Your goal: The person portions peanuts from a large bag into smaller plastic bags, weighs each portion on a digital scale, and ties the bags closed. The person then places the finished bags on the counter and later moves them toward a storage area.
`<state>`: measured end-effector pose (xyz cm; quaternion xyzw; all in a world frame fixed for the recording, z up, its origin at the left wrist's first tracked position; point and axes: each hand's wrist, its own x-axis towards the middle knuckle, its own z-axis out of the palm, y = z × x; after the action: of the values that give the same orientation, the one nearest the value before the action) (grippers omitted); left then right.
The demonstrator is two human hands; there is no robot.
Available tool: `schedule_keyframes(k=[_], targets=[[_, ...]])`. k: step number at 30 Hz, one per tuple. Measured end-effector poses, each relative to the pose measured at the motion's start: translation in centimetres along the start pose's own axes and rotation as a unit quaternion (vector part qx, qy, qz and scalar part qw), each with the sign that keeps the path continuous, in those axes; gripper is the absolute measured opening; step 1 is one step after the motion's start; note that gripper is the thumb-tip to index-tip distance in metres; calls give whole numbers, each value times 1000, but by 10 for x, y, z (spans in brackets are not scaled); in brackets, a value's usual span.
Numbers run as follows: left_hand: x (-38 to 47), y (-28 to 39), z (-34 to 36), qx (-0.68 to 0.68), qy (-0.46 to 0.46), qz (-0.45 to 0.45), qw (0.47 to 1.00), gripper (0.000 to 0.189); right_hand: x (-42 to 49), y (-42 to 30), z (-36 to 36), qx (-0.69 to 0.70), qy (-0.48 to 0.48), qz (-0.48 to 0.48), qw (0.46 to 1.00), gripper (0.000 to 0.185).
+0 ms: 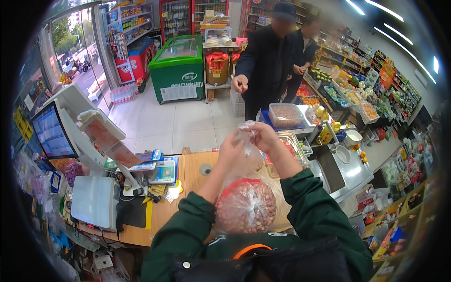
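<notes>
Both my hands hold the gathered top of a clear plastic bag point(251, 149) above the wooden counter. My left hand point(232, 149) grips its left side, and my right hand point(263, 137) pinches the top from the right. Just below, close to my body, lies a large clear bag of shelled peanuts point(246, 206) with some red netting or print at its upper left. The plastic I hold hangs down to that bag; whether they are one piece, I cannot tell.
A scale point(95, 202) and a monitor point(54, 132) stand left on the wooden counter point(165, 215). A tub of peanuts point(285, 114) is beyond my right hand, near a metal sink point(327, 169). Two people point(267, 60) stand across the counter, one with a hand extended.
</notes>
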<state>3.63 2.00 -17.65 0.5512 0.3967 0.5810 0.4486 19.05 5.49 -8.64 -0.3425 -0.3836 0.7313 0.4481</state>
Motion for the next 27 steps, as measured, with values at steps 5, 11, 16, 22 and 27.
schedule_keyframes(k=[5,11,16,22,27], targets=[[-51,10,5,-9,-14,18,1000,61,26,-46,-2,96,6,57,994,27],[-82,42,-20,-197,-310,-168,915,50,74,-77,2,94,-39,8,995,28],[-93,46,-21,-291,-299,-232,879,48,96,-87,11,68,12,24,997,32],[-93,45,-25,-257,-305,-235,887,52,120,-86,5,40,-41,6,998,32],[-96,48,-24,-256,-286,-251,889,52,141,-83,2,40,-8,34,999,20]])
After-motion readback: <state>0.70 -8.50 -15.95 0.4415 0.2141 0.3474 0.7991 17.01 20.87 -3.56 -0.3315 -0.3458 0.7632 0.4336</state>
